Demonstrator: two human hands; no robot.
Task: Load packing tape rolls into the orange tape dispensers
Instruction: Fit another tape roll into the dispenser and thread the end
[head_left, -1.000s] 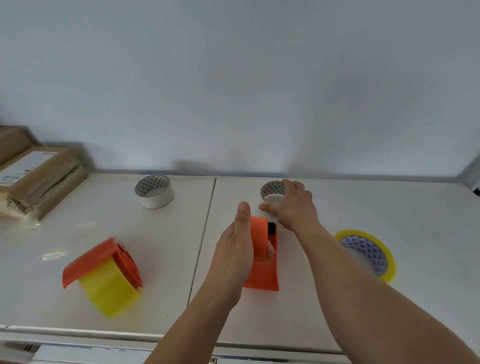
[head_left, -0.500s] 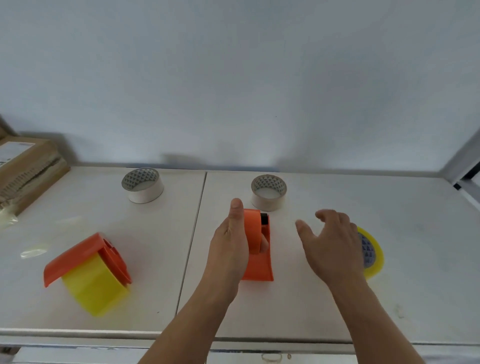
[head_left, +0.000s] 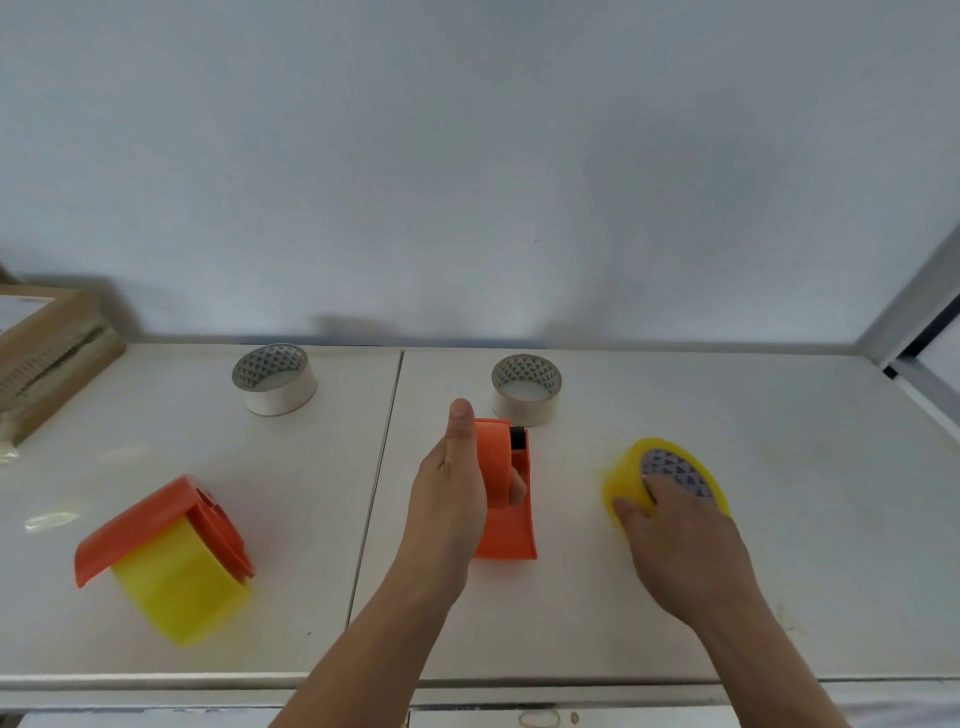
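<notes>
One orange dispenser is sitting loaded with yellow tape at the left of the white desk. The left hand is gripping an empty orange dispenser at centre. The right hand is closing its grip on a yellow tape roll lying just right of it. Two white rolls are waiting by the pale wall.

The stack of brown cardboard cartons is cut off by the left edge. The left hand hides the near side of the empty orange plastic tape dispenser. The right hand covers the lower part of the yellow tape roll, whose outline is blurred.
</notes>
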